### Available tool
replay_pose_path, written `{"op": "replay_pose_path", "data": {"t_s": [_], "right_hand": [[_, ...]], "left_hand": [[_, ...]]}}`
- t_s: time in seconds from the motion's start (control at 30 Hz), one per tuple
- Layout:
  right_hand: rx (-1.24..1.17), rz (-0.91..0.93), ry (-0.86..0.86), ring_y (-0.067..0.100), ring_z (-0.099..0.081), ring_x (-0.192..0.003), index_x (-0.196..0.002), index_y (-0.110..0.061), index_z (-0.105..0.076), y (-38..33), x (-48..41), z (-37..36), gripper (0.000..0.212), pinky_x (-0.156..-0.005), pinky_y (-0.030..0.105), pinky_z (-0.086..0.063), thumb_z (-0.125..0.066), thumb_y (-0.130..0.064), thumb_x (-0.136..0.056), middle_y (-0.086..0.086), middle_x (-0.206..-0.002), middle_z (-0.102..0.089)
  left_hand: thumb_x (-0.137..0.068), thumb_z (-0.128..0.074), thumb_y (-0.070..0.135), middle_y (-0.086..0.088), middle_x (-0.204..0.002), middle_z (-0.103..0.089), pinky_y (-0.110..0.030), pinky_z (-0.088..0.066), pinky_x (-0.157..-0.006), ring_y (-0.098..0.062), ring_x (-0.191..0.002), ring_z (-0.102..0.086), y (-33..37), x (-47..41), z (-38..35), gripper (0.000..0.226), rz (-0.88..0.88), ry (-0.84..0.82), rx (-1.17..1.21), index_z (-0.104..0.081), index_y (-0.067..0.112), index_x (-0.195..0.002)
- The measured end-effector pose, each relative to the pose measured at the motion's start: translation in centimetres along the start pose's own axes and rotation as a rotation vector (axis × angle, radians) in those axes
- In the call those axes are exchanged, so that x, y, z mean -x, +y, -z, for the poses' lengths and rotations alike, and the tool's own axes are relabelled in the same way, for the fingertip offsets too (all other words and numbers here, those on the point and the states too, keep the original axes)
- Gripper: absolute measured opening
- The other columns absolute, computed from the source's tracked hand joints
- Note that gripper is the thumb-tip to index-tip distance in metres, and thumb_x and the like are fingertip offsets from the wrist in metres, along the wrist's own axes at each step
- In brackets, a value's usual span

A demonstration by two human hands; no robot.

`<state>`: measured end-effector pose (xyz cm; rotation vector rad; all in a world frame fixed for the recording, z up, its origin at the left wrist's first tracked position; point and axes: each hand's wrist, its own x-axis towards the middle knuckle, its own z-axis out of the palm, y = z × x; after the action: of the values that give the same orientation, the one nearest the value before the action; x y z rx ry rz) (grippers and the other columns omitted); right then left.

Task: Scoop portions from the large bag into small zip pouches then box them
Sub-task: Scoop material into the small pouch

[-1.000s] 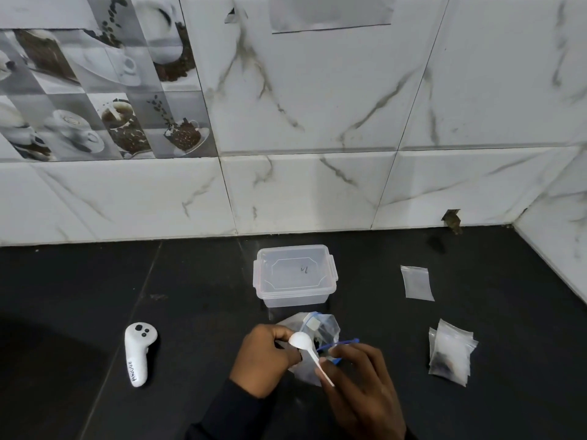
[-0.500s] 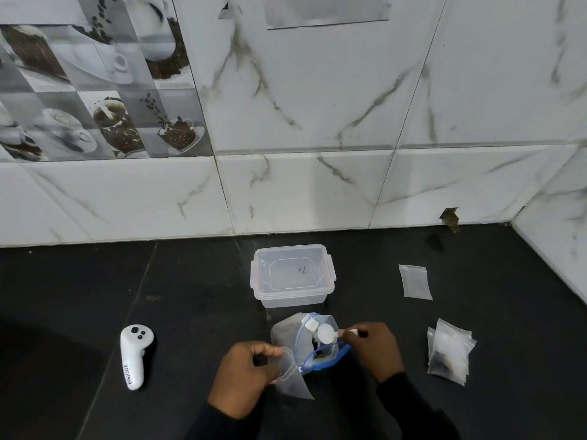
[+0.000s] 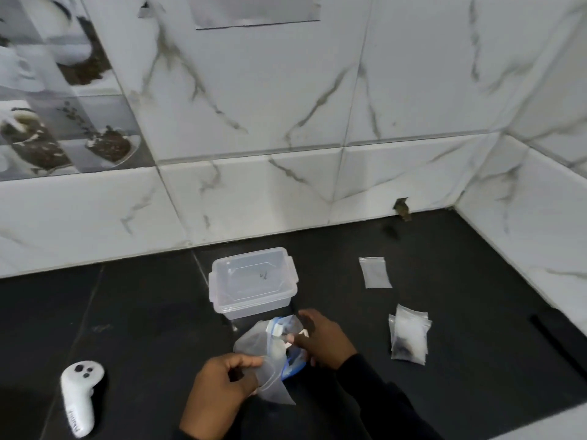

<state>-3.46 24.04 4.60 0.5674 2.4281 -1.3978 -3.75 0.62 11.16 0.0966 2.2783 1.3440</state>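
The large clear bag [image 3: 254, 339] with a blue zip rim stands open on the black counter, just in front of the clear plastic box [image 3: 254, 282]. My left hand [image 3: 219, 395] pinches a small clear zip pouch [image 3: 273, 384] beside the bag's mouth. My right hand [image 3: 324, 339] reaches into the bag's mouth from the right, holding the white spoon, of which only a bit of the handle [image 3: 289, 338] shows. A pile of small pouches [image 3: 409, 339], one with dark contents, lies to the right. One flat pouch [image 3: 374, 272] lies farther back.
A white handheld controller [image 3: 79, 396] lies on the counter at the left. White marble-look tiled walls [image 3: 317, 122] close off the back and the right side. The box's lid is on.
My right hand has pushed the spoon from above the bag's rim down into the bag. My left hand keeps its hold on the small pouch. The view has shifted right.
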Motion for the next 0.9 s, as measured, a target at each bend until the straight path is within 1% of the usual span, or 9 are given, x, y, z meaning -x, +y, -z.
{"op": "replay_pose_path", "data": {"t_s": [0.07,0.13,0.23,0.4,0.47,0.57,0.67,0.8,0.9], "right_hand": [[-0.039,0.065,0.053,0.005,-0.061,-0.058,-0.133,-0.043,-0.045,0.1,2.3,1.0,0.057,-0.054,0.023,-0.054,-0.068,-0.057,-0.083,0.000,-0.085,-0.066],[-0.090,0.223,0.149,0.003,-0.061,-0.067,-0.128,-0.045,-0.050,0.4,5.0,2.1,0.050,-0.066,0.026,-0.055,-0.064,-0.063,-0.082,-0.005,-0.082,-0.064],[-0.176,0.439,0.234,0.010,-0.063,-0.091,-0.119,-0.039,-0.060,0.8,9.2,3.7,0.049,-0.073,0.025,-0.054,-0.075,-0.057,-0.075,-0.011,-0.104,-0.062],[0.155,0.485,0.322,0.001,-0.049,-0.121,-0.113,-0.041,-0.060,2.0,10.9,6.6,0.040,-0.095,0.017,-0.046,-0.076,-0.053,-0.078,-0.020,-0.128,-0.044],[0.182,0.475,0.372,-0.002,-0.051,-0.114,-0.106,-0.037,-0.064,2.5,10.7,8.2,0.027,-0.093,0.016,-0.046,-0.072,-0.047,-0.082,-0.018,-0.123,-0.049],[0.112,0.414,0.452,0.003,-0.059,-0.095,-0.093,-0.023,-0.069,3.3,10.9,10.6,0.015,-0.076,0.013,-0.048,-0.070,-0.037,-0.086,-0.016,-0.107,-0.058],[-0.068,0.389,0.511,0.011,-0.066,-0.086,-0.087,-0.021,-0.071,4.2,11.3,12.3,0.003,-0.073,0.018,-0.049,-0.074,-0.023,-0.087,-0.009,-0.092,-0.068],[-0.469,0.374,0.567,0.015,-0.071,-0.077,-0.089,-0.016,-0.072,3.1,11.5,14.5,0.013,-0.070,0.025,-0.055,-0.076,-0.004,-0.083,0.005,-0.084,-0.074],[-0.644,0.431,0.615,0.019,-0.068,-0.073,-0.094,-0.012,-0.071,1.8,11.4,17.2,0.019,-0.065,0.029,-0.054,-0.076,0.001,-0.081,0.010,-0.081,-0.073]], "left_hand": [[-0.076,-0.074,-0.003,0.002,-0.075,-0.078,-0.029,-0.059,-0.073,-0.011,-0.066,-0.072,0.8,-0.2,-0.6,0.031,-0.009,-0.007,0.009,-0.081,0.027,-0.079],[-0.078,-0.072,-0.003,0.004,-0.076,-0.078,-0.029,-0.058,-0.074,-0.008,-0.067,-0.072,2.0,-0.6,-1.6,0.030,-0.041,-0.029,0.016,-0.081,0.026,-0.079],[-0.085,-0.071,0.006,0.009,-0.082,-0.078,-0.022,-0.054,-0.077,-0.003,-0.077,-0.072,4.6,-1.2,-3.6,0.018,-0.130,-0.093,0.037,-0.080,0.022,-0.085],[-0.089,-0.065,0.014,0.007,-0.084,-0.077,-0.027,-0.058,-0.079,-0.004,-0.080,-0.072,8.8,-3.1,-7.7,0.018,-0.292,-0.240,-0.054,-0.078,0.025,-0.091],[-0.086,-0.066,0.013,0.009,-0.085,-0.077,-0.026,-0.057,-0.080,-0.003,-0.082,-0.071,10.2,-4.1,-9.1,0.019,-0.351,-0.299,-0.087,-0.078,0.027,-0.089],[-0.081,-0.071,0.015,0.008,-0.086,-0.077,-0.027,-0.058,-0.078,-0.005,-0.080,-0.072,11.8,-5.1,-10.7,0.015,-0.440,-0.382,-0.107,-0.077,0.026,-0.090],[-0.077,-0.075,0.014,0.010,-0.080,-0.075,-0.024,-0.057,-0.073,-0.005,-0.075,-0.070,12.9,-5.6,-12.2,0.012,-0.545,-0.333,-0.125,-0.076,0.025,-0.083],[-0.075,-0.081,0.014,0.007,-0.080,-0.074,-0.026,-0.057,-0.072,-0.008,-0.073,-0.070,15.4,-6.3,-13.4,0.014,-0.633,-0.244,-0.033,-0.071,0.021,-0.082],[-0.075,-0.081,0.011,-0.005,-0.081,-0.074,-0.028,-0.055,-0.077,-0.020,-0.078,-0.072,18.1,-6.9,-13.7,0.031,-0.640,-0.273,0.141,-0.066,0.021,-0.100]]}}
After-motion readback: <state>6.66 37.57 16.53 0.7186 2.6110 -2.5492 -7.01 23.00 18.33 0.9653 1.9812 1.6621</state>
